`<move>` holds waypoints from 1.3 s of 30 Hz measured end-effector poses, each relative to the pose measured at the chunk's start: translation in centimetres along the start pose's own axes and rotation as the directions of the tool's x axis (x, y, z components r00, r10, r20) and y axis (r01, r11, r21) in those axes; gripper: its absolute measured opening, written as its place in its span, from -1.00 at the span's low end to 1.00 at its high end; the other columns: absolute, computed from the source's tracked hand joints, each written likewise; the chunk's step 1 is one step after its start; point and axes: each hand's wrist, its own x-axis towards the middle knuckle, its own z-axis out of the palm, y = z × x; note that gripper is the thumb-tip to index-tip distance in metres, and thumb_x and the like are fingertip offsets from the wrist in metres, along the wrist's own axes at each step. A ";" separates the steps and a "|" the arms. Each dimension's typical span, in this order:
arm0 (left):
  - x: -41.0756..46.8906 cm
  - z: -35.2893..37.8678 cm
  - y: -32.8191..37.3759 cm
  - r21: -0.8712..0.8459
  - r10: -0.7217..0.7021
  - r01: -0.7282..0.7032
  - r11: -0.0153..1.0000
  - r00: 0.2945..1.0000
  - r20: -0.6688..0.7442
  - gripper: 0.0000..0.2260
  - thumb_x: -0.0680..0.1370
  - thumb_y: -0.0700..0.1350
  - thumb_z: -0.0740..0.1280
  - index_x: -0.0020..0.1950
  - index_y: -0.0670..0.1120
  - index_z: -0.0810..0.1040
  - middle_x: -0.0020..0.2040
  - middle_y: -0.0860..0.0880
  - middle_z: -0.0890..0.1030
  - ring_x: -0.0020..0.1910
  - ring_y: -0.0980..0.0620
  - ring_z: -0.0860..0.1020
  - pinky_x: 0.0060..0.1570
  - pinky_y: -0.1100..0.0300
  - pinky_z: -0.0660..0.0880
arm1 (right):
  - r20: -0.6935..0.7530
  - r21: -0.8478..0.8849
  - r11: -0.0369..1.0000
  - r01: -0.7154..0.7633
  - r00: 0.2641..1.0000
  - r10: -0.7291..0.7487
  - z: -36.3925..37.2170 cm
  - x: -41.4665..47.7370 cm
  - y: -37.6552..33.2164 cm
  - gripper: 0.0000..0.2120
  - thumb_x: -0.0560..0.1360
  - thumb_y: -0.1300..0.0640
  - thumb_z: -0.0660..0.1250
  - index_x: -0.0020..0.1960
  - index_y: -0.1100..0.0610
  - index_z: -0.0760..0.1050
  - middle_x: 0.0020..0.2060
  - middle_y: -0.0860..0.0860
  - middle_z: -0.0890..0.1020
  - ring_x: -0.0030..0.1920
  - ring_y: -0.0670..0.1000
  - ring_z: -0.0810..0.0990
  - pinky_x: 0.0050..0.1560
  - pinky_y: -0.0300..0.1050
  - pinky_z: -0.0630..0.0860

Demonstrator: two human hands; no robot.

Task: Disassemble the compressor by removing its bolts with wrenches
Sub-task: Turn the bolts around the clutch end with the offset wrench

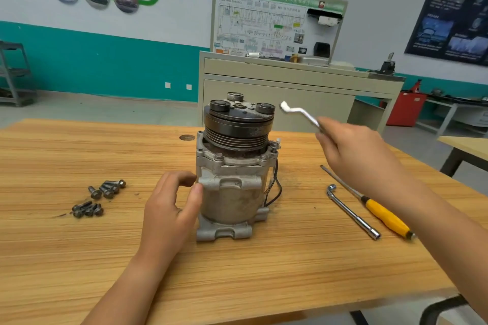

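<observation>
The grey metal compressor (pixel 232 187) stands upright on the wooden table (pixel 79 258), its dark pulley and clutch plate on top. My left hand (pixel 171 208) is at its left side, thumb touching the housing, fingers curled loosely beside it. My right hand (pixel 353 155) is raised to the right of the pulley and grips a silver offset ring wrench (pixel 298 113), whose ring end points up and left near the clutch plate without touching it. Bolts (pixel 219 158) remain in the upper flange.
Several removed bolts (pixel 101 196) lie in two small piles left of the compressor. An L-shaped socket wrench (pixel 351 212) and a yellow-handled screwdriver (pixel 380 211) lie on the right. A beige training cabinet (pixel 290 84) stands behind the table.
</observation>
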 end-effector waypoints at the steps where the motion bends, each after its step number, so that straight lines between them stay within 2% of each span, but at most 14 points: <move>1: 0.0 0.0 0.1 0.010 0.028 -0.028 1.000 1.000 -0.006 -0.87 0.47 0.01 0.18 -0.08 0.01 0.46 -0.15 0.23 0.49 -0.07 0.44 0.45 -0.08 0.59 0.28 | 0.084 -0.074 0.997 -0.015 0.996 0.021 -0.1 -0.5 0.2 -0.79 0.59 0.13 0.10 0.17 0.12 0.42 -0.33 0.01 0.46 -0.28 0.13 0.50 -0.36 -0.08 0.36; 5: 0.1 -0.1 0.4 0.027 0.075 -0.074 0.997 0.997 -0.014 -0.90 0.48 -0.04 0.17 -0.14 0.00 0.46 -0.19 0.24 0.48 -0.10 0.44 0.44 -0.10 0.59 0.27 | 0.216 -0.141 0.989 -0.039 0.974 0.069 -0.1 -1.2 0.1 -0.75 0.59 0.16 0.09 0.24 0.00 0.35 -0.23 0.01 0.53 -0.23 0.09 0.51 -0.25 -0.03 0.50; 10: 0.0 -0.2 0.4 0.026 0.063 -0.063 0.998 0.998 -0.006 -0.87 0.48 0.00 0.17 -0.18 0.02 0.47 -0.26 0.21 0.53 -0.13 0.39 0.46 -0.11 0.46 0.31 | 0.303 -0.207 0.978 0.022 0.952 0.043 -0.1 -0.4 -0.4 -0.57 0.59 0.18 0.08 0.42 -0.09 0.15 -0.33 -0.04 0.43 -0.31 0.01 0.42 -0.42 -0.14 0.33; 14: 0.0 -0.1 0.3 0.027 0.057 -0.057 0.998 0.998 0.021 -0.87 0.49 0.00 0.16 -0.21 0.06 0.46 -0.09 0.21 0.54 -0.17 0.33 0.47 -0.16 0.49 0.30 | 0.376 -0.403 0.899 0.172 0.927 -0.009 -1.1 -0.1 -2.0 -0.49 0.53 0.30 0.12 0.43 0.10 0.09 -0.40 -0.02 0.28 -0.46 -0.05 0.25 -0.55 -0.21 0.18; 17: 0.0 -0.1 0.3 0.019 0.041 -0.041 0.999 0.999 0.020 -0.83 0.49 0.00 0.16 -0.23 0.00 0.49 -0.22 0.13 0.56 -0.18 0.30 0.48 -0.19 0.51 0.30 | 0.450 -0.510 0.811 0.286 0.893 -0.031 -1.5 -0.3 -3.6 -0.48 0.51 0.36 0.11 0.43 0.27 0.04 -0.42 0.07 0.19 -0.50 0.00 0.20 -0.59 -0.17 0.14; 19: 0.0 -0.1 0.4 0.018 0.041 -0.041 0.999 0.999 0.015 -0.82 0.49 -0.01 0.16 -0.23 -0.02 0.49 -0.28 0.18 0.53 -0.18 0.30 0.47 -0.19 0.52 0.30 | 0.482 -0.545 0.768 0.337 0.875 -0.042 -1.7 0.0 -3.9 -0.50 0.51 0.38 0.10 0.42 0.32 0.04 -0.43 0.08 0.19 -0.52 0.02 0.19 -0.61 -0.15 0.14; 22: 0.0 -0.1 0.5 0.016 0.047 -0.047 0.999 0.999 0.015 -0.83 0.49 -0.01 0.16 -0.22 -0.02 0.49 -0.26 0.18 0.52 -0.18 0.28 0.47 -0.19 0.52 0.30 | 0.507 -0.567 0.729 0.384 0.860 -0.059 -1.9 0.3 -3.7 -0.47 0.51 0.39 0.12 0.42 0.35 0.02 -0.43 0.08 0.20 -0.52 0.03 0.20 -0.61 -0.16 0.15; 26: -0.1 -0.2 0.5 0.004 0.015 -0.015 1.000 0.999 0.036 -0.76 0.49 0.03 0.15 -0.25 -0.06 0.50 -0.31 0.13 0.54 -0.20 0.23 0.48 -0.23 0.48 0.32 | 0.506 -0.553 0.715 0.428 0.854 -0.119 -1.9 1.6 -2.4 -0.61 0.51 0.34 0.13 0.33 0.26 0.20 -0.43 0.04 0.27 -0.51 -0.01 0.24 -0.59 -0.18 0.15; 28: -0.2 -0.2 0.5 -0.011 -0.011 0.011 1.000 0.999 0.043 -0.74 0.48 0.07 0.15 -0.28 -0.04 0.48 -0.38 0.05 0.52 -0.24 0.21 0.49 -0.26 0.44 0.33 | 0.492 -0.525 0.722 0.451 0.853 -0.175 -1.7 2.4 -1.0 -0.56 0.53 0.30 0.11 0.40 0.19 0.14 -0.41 0.01 0.31 -0.49 -0.04 0.27 -0.57 -0.21 0.16; 31: -0.1 -0.2 0.6 -0.021 -0.012 0.013 1.000 0.999 0.049 -0.82 0.47 0.09 0.14 -0.28 0.09 0.42 -0.18 0.11 0.56 -0.27 0.24 0.50 -0.27 0.46 0.33 | 0.494 -0.479 0.730 0.487 0.837 -0.235 -1.2 3.0 1.2 -0.48 0.56 0.27 0.09 0.47 0.10 0.02 -0.38 -0.03 0.38 -0.49 -0.07 0.28 -0.55 -0.23 0.16; 33: -0.1 -0.2 0.6 -0.028 -0.009 0.010 1.000 0.999 0.053 -0.85 0.47 0.08 0.14 -0.28 0.13 0.41 -0.20 0.12 0.56 -0.28 0.26 0.50 -0.28 0.47 0.34 | 0.469 -0.466 0.745 0.478 0.847 -0.250 -0.6 3.5 2.4 -0.49 0.56 0.27 0.13 0.46 0.08 0.07 -0.36 -0.04 0.42 -0.49 -0.09 0.32 -0.53 -0.24 0.21; 35: -0.1 -0.2 0.5 -0.026 -0.008 0.009 1.000 0.999 0.054 -0.85 0.48 0.08 0.15 -0.27 0.13 0.41 -0.26 0.09 0.57 -0.28 0.25 0.50 -0.29 0.47 0.34 | 0.386 -0.430 0.766 0.478 0.864 -0.323 0.5 4.4 2.9 -0.57 0.52 0.33 0.19 0.37 0.15 0.25 -0.22 0.02 0.57 -0.36 -0.01 0.51 -0.31 -0.17 0.48; 37: -0.1 -0.3 0.3 -0.015 0.003 -0.002 1.000 0.999 0.049 -0.83 0.48 0.08 0.15 -0.28 0.09 0.42 -0.20 0.11 0.56 -0.28 0.25 0.50 -0.29 0.47 0.33 | 0.160 -0.355 0.814 0.460 0.888 -0.432 2.2 5.4 3.2 -0.68 0.39 0.48 0.31 0.13 0.30 0.49 -0.17 0.18 0.65 -0.22 0.15 0.64 0.03 0.14 0.54; 39: -0.3 -0.5 0.2 -0.001 0.019 -0.019 1.000 0.999 0.042 -0.82 0.49 0.07 0.16 -0.28 0.07 0.43 -0.16 0.13 0.55 -0.28 0.25 0.49 -0.29 0.46 0.33 | -0.084 -0.286 0.861 0.420 0.884 -0.459 4.4 6.0 2.7 -0.75 0.26 0.56 0.38 -0.10 0.35 0.58 -0.22 0.22 0.67 -0.20 0.17 0.67 0.02 0.28 0.48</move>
